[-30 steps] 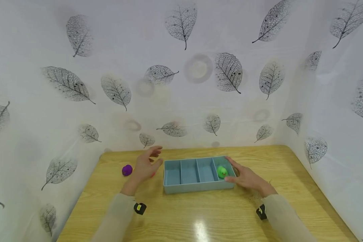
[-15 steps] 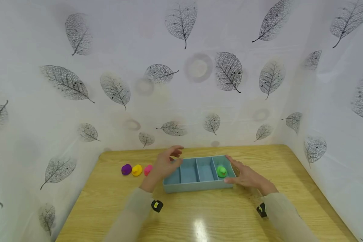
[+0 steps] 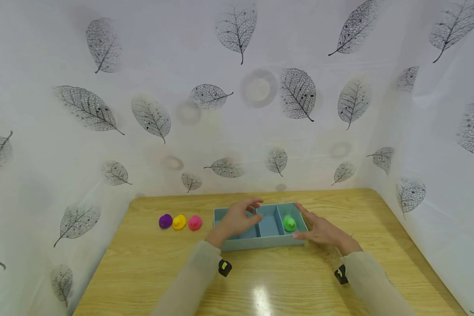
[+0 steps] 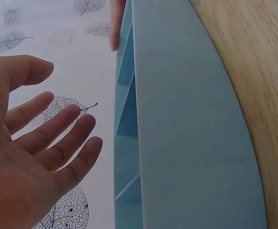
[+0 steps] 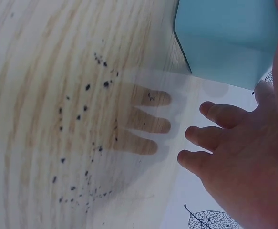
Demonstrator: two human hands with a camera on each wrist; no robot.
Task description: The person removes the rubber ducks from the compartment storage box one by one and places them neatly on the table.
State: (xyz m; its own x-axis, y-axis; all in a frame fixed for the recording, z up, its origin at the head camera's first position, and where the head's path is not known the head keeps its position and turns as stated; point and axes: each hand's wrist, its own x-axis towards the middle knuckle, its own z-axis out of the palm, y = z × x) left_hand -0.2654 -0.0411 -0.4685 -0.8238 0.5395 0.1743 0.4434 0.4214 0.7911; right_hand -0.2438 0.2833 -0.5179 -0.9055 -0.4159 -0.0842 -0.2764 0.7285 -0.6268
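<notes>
- Four toy ducks: one green duck (image 3: 289, 224), one purple duck (image 3: 165, 221), one yellow duck (image 3: 179, 222) and one pink duck (image 3: 195, 222).
- One pale blue box (image 3: 260, 242) with four compartments in a row; the green duck sits in the rightmost one.
- The other three ducks stand in a line on the wooden counter (image 3: 150, 263), left of the box, the pink one nearest it.
- Two hands and two pale sleeves, with one black device (image 3: 225, 267) at each wrist.
- The left hand (image 3: 238, 219) hovers over the middle of the box, reaching in from the near side, palm turned right; its grip is loose and wide, fingers spread, with hold of nothing.
- The right hand (image 3: 324, 230) spans the box's right end, index finger at the far side and thumb at the near side; this grip holds the box across its width.
- The right hand's other three fingers (image 5: 209, 137) extend loosely, spread apart, below the box.
</notes>
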